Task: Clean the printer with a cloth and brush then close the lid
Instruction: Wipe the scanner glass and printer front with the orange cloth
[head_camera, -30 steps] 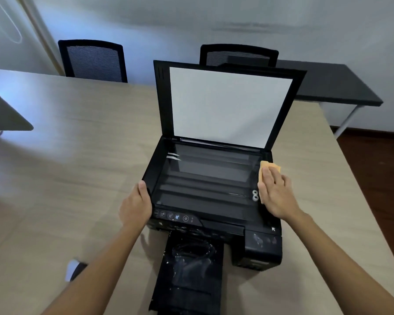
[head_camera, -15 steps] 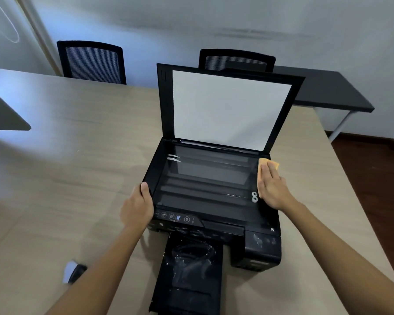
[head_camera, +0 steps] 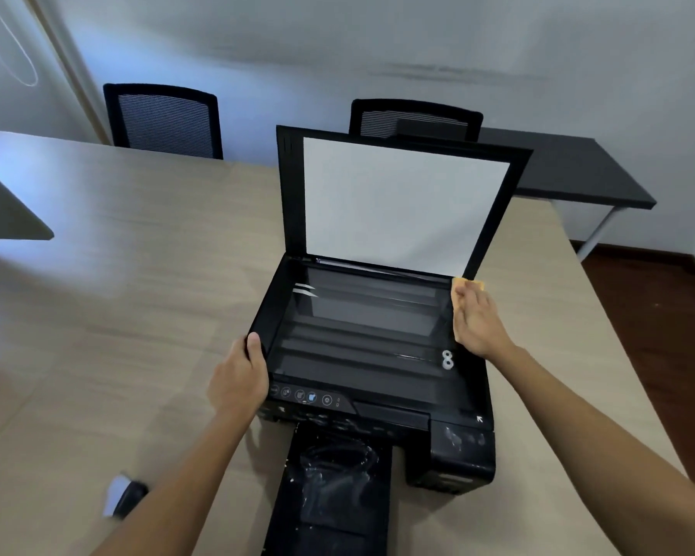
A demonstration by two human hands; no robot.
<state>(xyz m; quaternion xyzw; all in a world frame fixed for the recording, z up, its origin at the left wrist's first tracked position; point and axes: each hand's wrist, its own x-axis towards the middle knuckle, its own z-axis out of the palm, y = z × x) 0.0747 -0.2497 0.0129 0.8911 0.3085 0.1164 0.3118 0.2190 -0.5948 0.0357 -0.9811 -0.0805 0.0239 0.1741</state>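
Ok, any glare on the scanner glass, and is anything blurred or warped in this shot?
Head view: the glass shows pale banded reflections and white glints near its far left; the right hand and cloth are softly blurred, the left hand on the printer sharper; the wide lens stretches the table toward the frame's edges.

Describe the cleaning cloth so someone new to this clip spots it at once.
Start at the black printer on the pale wooden table, its lid raised. At the far right corner of the scanner glass, the right hand presses flat on the cloth. It is the only orange-yellow thing among black and grey parts.
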